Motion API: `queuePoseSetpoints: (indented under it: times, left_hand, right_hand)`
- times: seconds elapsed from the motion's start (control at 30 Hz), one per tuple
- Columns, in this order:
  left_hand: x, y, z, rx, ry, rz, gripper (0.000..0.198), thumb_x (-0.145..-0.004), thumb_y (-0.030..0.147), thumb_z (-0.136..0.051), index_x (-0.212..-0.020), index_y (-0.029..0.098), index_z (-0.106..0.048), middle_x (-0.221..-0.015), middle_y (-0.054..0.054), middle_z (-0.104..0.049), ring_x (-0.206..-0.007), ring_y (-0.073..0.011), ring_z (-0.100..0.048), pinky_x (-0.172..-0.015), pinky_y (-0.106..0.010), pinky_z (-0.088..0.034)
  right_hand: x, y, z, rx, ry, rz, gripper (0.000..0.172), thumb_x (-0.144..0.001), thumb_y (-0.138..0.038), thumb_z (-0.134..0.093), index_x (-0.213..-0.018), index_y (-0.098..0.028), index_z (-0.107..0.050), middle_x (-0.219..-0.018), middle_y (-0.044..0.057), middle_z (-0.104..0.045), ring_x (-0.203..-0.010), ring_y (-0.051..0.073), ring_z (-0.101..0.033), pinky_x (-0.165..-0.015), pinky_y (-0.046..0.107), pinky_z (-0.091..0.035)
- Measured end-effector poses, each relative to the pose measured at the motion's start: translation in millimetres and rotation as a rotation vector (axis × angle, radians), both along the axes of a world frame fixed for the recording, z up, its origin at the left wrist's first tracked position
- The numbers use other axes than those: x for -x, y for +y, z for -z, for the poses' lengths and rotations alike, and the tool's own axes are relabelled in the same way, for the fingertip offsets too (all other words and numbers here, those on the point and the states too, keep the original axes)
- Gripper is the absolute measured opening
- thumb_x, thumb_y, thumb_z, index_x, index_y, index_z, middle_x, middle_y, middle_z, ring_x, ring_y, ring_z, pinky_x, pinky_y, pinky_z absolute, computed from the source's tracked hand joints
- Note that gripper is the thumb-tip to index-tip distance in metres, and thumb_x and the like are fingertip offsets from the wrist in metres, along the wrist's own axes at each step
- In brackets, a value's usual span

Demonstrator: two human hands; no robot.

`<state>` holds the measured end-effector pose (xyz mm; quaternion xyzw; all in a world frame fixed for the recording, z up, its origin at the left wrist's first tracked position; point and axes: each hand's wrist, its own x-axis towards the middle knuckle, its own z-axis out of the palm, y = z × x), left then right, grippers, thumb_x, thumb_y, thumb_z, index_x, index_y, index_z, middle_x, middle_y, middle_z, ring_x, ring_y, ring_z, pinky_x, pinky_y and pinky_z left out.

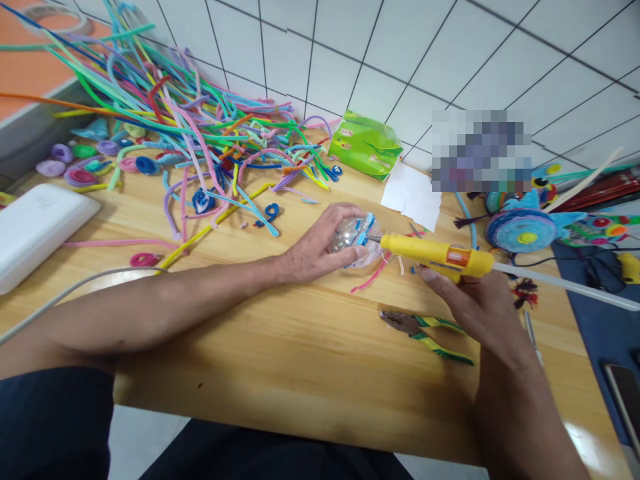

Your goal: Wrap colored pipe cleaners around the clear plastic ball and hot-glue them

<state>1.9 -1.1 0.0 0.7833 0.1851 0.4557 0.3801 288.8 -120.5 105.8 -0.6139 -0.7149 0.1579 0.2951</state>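
My left hand (320, 243) is wrapped round a clear, rounded plastic piece (345, 235), perhaps a bottle part, with light blue pipe cleaner strips (365, 230) on it. In my right hand (475, 300) is a yellow hot glue gun (420, 250), a long white glue stick (565, 287) sticking out of its back. The gun's nozzle is at the blue strip; whether it touches cannot be made out. Pliers (425, 333) with green and yellow handles lie just below my right hand. A pink pipe cleaner (373, 273) lies beside the plastic piece.
A heap of coloured pipe cleaners (200, 133) spreads along the tiled wall (325, 53). A white box-shaped device (45, 227) is at left. A green packet (365, 143) and white paper (413, 197) lie behind my hands. A coiled blue craft piece (523, 230) stands at right.
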Motion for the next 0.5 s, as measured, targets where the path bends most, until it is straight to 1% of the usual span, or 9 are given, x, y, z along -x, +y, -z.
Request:
queuePoseSetpoints:
  times: [0.1,0.17,0.27,0.33,0.4,0.5]
  left_hand:
    - [0.8,-0.4,-1.4,0.003,0.006,0.001,0.057,-0.109,0.05,-0.073,-0.16,0.03,-0.055,-0.159,-0.015,-0.062,-0.152,-0.0364,-0.061,-0.133,-0.061,-0.052]
    - [1.1,-0.3,-1.7,0.002,0.004,-0.002,0.057,-0.11,0.051,-0.073,-0.16,0.029,-0.055,-0.159,-0.015,-0.062,-0.152,-0.0359,-0.061,-0.133,-0.061,-0.052]
    - [1.6,-0.1,-2.1,0.001,0.015,-0.001,0.058,-0.11,0.052,-0.072,-0.16,0.028,-0.055,-0.159,-0.015,-0.061,-0.152,-0.0353,-0.061,-0.133,-0.059,-0.053]
    - [1.9,0.0,-2.5,0.005,0.024,0.001,0.059,-0.11,0.052,-0.072,-0.16,0.028,-0.055,-0.16,-0.016,-0.061,-0.153,-0.0362,-0.061,-0.133,-0.06,-0.052]
    - [2.2,0.0,-2.9,0.01,0.023,0.001,0.059,-0.11,0.052,-0.073,-0.16,0.027,-0.055,-0.161,-0.016,-0.062,-0.153,-0.0369,-0.061,-0.133,-0.06,-0.052]
    - [2.3,-0.2,-3.0,0.015,0.016,0.003,0.059,-0.11,0.054,-0.073,-0.159,0.027,-0.056,-0.16,-0.016,-0.062,-0.153,-0.0357,-0.061,-0.134,-0.058,-0.051]
  right_hand:
    - [1.5,0.9,-2.0,-0.022,0.019,-0.024,0.024,-0.105,-0.049,-0.078,-0.109,-0.027,-0.087,-0.083,0.002,-0.083,-0.066,0.024,-0.072,-0.058,0.035,-0.058]
    - [1.4,1.5,-3.3,-0.021,0.017,-0.029,0.022,-0.104,-0.048,-0.079,-0.106,-0.027,-0.086,-0.076,0.001,-0.079,-0.06,0.022,-0.067,-0.054,0.033,-0.054]
    - [-0.8,1.8,-3.8,-0.012,0.003,-0.028,0.023,-0.103,-0.05,-0.08,-0.1,-0.027,-0.086,-0.068,-0.001,-0.072,-0.055,0.02,-0.06,-0.048,0.032,-0.047]
    - [-2.1,1.7,-3.6,-0.009,0.006,-0.023,0.024,-0.103,-0.051,-0.081,-0.098,-0.028,-0.086,-0.069,0.0,-0.072,-0.055,0.019,-0.06,-0.047,0.032,-0.047]
    - [-2.5,1.7,-3.9,0.007,0.049,-0.028,0.023,-0.101,-0.051,-0.083,-0.099,-0.028,-0.087,-0.075,0.001,-0.077,-0.06,0.02,-0.066,-0.052,0.032,-0.053]
    - [-3.2,3.3,-6.7,0.048,0.183,-0.017,0.024,-0.098,-0.054,-0.088,-0.101,-0.03,-0.089,-0.09,0.003,-0.086,-0.078,0.025,-0.078,-0.071,0.036,-0.066]
